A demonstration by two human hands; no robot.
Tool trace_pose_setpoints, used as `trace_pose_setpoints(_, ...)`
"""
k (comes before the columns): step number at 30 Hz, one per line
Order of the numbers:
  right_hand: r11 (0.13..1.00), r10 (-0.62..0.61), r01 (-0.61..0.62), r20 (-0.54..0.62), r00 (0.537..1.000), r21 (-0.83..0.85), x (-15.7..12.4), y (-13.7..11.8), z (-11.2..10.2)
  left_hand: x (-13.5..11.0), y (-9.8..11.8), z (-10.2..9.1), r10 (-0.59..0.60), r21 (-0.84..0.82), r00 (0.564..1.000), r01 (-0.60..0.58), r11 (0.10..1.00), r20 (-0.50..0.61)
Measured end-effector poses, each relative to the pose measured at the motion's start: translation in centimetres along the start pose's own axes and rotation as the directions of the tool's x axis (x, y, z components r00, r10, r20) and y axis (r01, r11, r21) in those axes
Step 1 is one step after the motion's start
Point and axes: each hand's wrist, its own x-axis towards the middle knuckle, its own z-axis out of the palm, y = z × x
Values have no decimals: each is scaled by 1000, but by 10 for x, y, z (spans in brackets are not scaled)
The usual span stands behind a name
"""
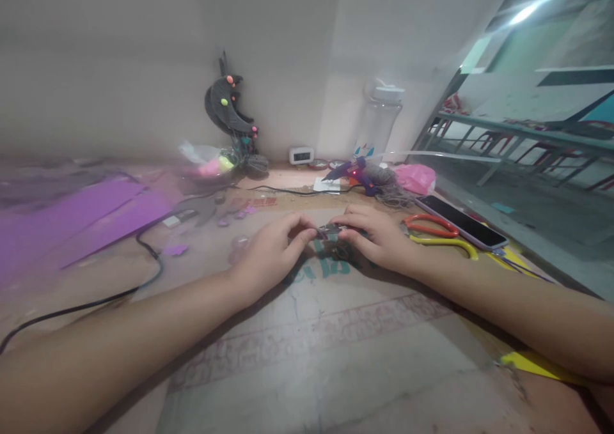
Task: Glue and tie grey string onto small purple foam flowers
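Over the middle of the work surface, my left hand (275,252) and my right hand (377,234) face each other, a small gap between their fingertips. Thumb and fingers are pinched together on both. Between them shows a small, thin dark piece (329,229), too blurred to name; it seems to reach from one pinch to the other. Just beneath lies green lettering on the pale sheet (326,332) that covers the table. To the right of my right hand rest pliers or cutters with one red and one yellow handle (444,241).
A purple glue gun (350,173) with a lit red light, grey yarn (391,185) and a pink bag (417,178) sit behind. A phone (460,222) lies right, purple sheets (96,223) left. A black cable (77,307) crosses the left side. A clear bottle (378,124) stands by the wall.
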Motion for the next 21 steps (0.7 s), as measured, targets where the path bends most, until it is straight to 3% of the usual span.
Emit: trace_pose_setpoints(21,989,35,-31,-24,999,142,2,-4,2,-2,-1,0,43,24,999,-43,999,9)
